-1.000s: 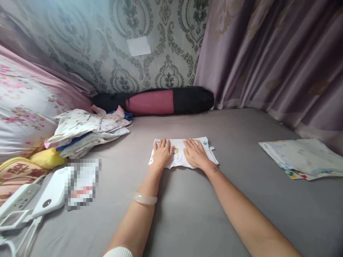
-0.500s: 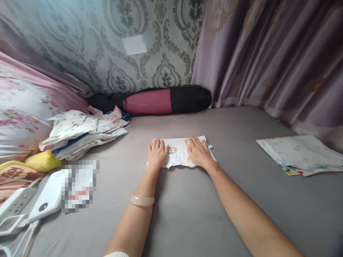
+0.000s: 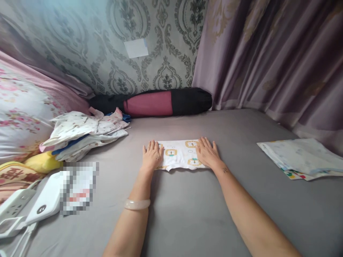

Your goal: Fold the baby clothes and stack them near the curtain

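Note:
A small white garment (image 3: 178,154) with yellow lion prints lies folded flat on the grey bed sheet (image 3: 184,210). My left hand (image 3: 152,155) rests palm down across its left end, fingers stretched out. On the right end lies my right hand (image 3: 208,152), also flat with its fingers extended. Both hands touch the cloth without gripping it. The ends of the garment beneath my palms are hidden.
To the left sit a pile of children's clothes (image 3: 77,130), a floral pillow (image 3: 24,110), a white power bank (image 3: 45,196) and a power strip (image 3: 16,203). Folded cloths (image 3: 302,155) lie at the right. A black and maroon roll (image 3: 148,102) lies along the wall.
My hands have slid apart, the left one leftward and the right one rightward, out to the garment's ends. More of the lion print shows between them.

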`<control>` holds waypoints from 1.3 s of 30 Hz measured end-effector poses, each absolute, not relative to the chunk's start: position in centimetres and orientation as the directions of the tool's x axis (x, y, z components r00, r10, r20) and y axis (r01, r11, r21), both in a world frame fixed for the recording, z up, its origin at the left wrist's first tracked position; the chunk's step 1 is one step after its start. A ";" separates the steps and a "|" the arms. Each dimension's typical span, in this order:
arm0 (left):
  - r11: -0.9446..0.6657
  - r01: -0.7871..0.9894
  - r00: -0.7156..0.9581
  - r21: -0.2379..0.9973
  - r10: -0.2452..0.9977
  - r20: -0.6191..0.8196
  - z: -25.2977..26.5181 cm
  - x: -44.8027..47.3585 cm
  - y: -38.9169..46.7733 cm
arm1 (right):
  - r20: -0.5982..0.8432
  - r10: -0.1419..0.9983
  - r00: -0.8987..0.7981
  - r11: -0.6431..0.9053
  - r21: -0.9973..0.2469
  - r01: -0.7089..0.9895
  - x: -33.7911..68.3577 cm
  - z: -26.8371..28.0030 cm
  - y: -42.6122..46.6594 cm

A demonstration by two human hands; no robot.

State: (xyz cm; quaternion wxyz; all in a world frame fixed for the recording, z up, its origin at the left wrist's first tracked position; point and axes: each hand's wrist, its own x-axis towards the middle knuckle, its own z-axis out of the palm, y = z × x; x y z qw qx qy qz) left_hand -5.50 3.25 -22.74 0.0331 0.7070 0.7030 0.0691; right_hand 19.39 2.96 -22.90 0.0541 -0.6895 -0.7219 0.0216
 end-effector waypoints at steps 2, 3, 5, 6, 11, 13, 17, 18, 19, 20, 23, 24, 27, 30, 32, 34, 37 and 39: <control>-0.004 0.986 0.003 0.165 1.000 0.003 -22.9 -5.8 3.3 | 0.034 0.999 -0.037 0.040 -0.109 0.993 19.7 -23.1 3.0; -0.003 0.985 0.004 0.170 1.000 -0.009 -23.0 -5.9 3.4 | 0.032 0.999 -0.038 0.041 -0.110 0.993 19.7 -23.2 3.0; 0.000 0.984 0.004 0.177 1.000 -0.022 -23.1 -5.9 3.4 | 0.028 0.999 -0.042 0.045 -0.113 0.993 19.7 -23.3 3.0; 0.002 0.983 0.003 0.182 1.000 -0.028 -23.2 -5.9 3.4 | 0.023 0.999 -0.042 0.044 -0.116 0.992 19.7 -23.3 3.0; 0.012 0.979 -0.003 0.203 0.999 -0.046 -23.1 -5.9 3.5 | -0.003 0.999 -0.032 0.032 -0.112 0.993 19.7 -23.0 3.0; 0.008 0.982 -0.003 0.187 1.000 -0.028 -22.9 -5.8 3.4 | 0.012 0.999 -0.040 0.041 -0.099 0.994 19.5 -22.7 2.9; -0.043 0.992 0.031 0.117 0.994 0.104 -22.5 -5.1 3.2 | 0.089 0.991 -0.097 0.106 -0.100 0.989 18.5 -22.5 2.7; -0.063 0.993 0.050 0.104 0.991 0.122 -22.5 -4.8 3.2 | 0.098 0.989 -0.107 0.117 -0.106 0.987 18.2 -22.6 2.7; -0.081 0.992 0.069 0.095 0.990 0.123 -22.6 -4.6 3.1 | 0.099 0.989 -0.109 0.120 -0.111 0.987 18.0 -22.8 2.7; -0.093 0.992 0.083 0.089 0.990 0.111 -22.8 -4.4 3.1 | 0.092 0.990 -0.106 0.116 -0.116 0.986 17.9 -23.0 2.8; -0.098 0.992 0.093 0.085 0.994 0.058 -23.2 -4.2 3.1 | 0.069 0.994 -0.089 0.097 -0.127 0.987 17.8 -23.6 3.0; -0.096 0.992 0.092 0.088 0.995 0.049 -23.3 -4.2 3.1 | 0.068 0.994 -0.086 0.095 -0.129 0.987 17.8 -23.8 3.0; -0.095 0.989 0.092 0.109 0.995 0.029 -23.3 -4.2 3.2 | 0.065 0.994 -0.085 0.093 -0.132 0.987 18.1 -24.0 3.1; -0.091 0.986 0.091 0.142 0.996 0.003 -23.1 -4.1 3.2 | 0.051 0.995 -0.086 0.092 -0.124 0.988 18.2 -23.9 3.1; -0.090 0.982 0.092 0.167 0.996 -0.004 -22.9 -4.1 3.3 | 0.057 0.994 -0.094 0.100 -0.122 0.987 18.0 -23.6 3.1; -0.089 0.975 0.093 0.203 0.996 -0.013 -22.8 -4.1 3.4 | 0.084 0.990 -0.112 0.122 -0.122 0.985 17.5 -23.1 2.9; -0.108 0.949 0.115 0.295 0.993 -0.007 -22.7 -4.5 3.6 | 0.116 0.981 -0.154 0.169 -0.129 0.977 16.3 -22.6 2.7; -0.125 0.914 0.117 0.386 0.992 0.043 -22.6 -4.9 3.9 | 0.102 0.979 -0.176 0.189 -0.139 0.972 15.5 -22.5 2.6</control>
